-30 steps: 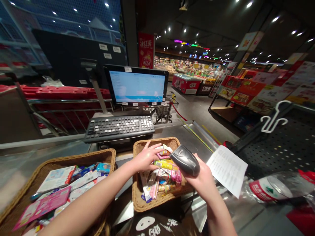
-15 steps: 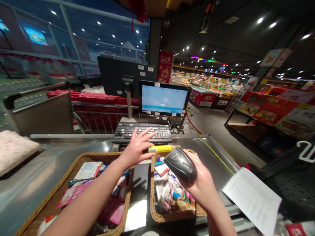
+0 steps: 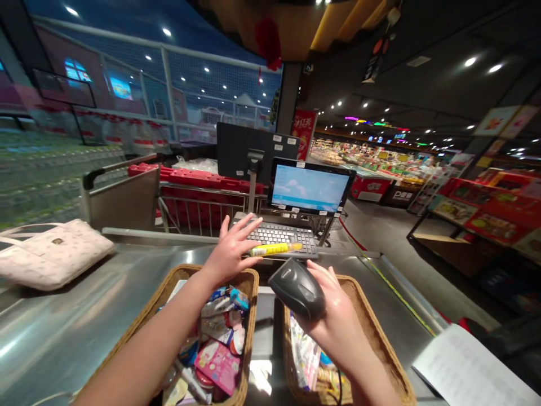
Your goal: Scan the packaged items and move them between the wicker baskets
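Pinching the end of a yellow tube [image 3: 273, 249] between thumb and forefinger, the left hand [image 3: 230, 251] has its other fingers splayed; the tube lies crosswise in front of the keyboard's [image 3: 291, 234] near edge. The right hand [image 3: 336, 304] grips a dark scanner [image 3: 296, 287], its head just short of the tube, on the near side, and apart from it. For a clean read, I would hold the tube steady by that end so the fingertips hide little of the wrapper, roll it until any barcode faces the scanner, and level the head with it; whether a code faces that way I cannot tell. A light pinch should spare the wrapper. The scanner's cord [image 3: 340, 386] hangs over the right basket [image 3: 367, 316], so it is worth minding the loose packets there; the left basket [image 3: 252, 310] lies under the left forearm.
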Motion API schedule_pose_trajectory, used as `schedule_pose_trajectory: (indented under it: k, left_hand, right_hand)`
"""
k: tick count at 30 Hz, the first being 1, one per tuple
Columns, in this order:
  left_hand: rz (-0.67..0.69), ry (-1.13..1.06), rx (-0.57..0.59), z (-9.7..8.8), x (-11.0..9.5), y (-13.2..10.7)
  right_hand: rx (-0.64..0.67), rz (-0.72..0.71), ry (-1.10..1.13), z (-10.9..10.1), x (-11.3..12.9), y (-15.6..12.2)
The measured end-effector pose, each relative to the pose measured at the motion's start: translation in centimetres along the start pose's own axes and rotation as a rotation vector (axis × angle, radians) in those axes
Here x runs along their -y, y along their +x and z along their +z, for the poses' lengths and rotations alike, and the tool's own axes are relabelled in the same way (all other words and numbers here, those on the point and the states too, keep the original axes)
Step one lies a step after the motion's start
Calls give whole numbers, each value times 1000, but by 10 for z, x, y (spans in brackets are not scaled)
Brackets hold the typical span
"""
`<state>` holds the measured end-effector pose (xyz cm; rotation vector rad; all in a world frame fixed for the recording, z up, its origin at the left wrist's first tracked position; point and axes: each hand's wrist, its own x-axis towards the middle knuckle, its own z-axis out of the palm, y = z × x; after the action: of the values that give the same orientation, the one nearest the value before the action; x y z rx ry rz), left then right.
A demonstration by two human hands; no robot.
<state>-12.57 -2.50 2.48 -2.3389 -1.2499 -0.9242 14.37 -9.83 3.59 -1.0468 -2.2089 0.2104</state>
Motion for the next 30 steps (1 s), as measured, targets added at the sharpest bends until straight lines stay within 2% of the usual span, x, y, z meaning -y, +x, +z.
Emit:
schedule_pose_trajectory:
  k: [7,21,30]
  left_hand:
    - [-43,28,-16,-18,14,-15]
    - [-116,12,10,-36,27,-46]
    - [-230,26,43,-47,25,-92]
  right_hand:
    - [50,-10,1,17,18,11]
    - [80,-33,11,31,39,14]
    - [131,-69,53,47,48,18]
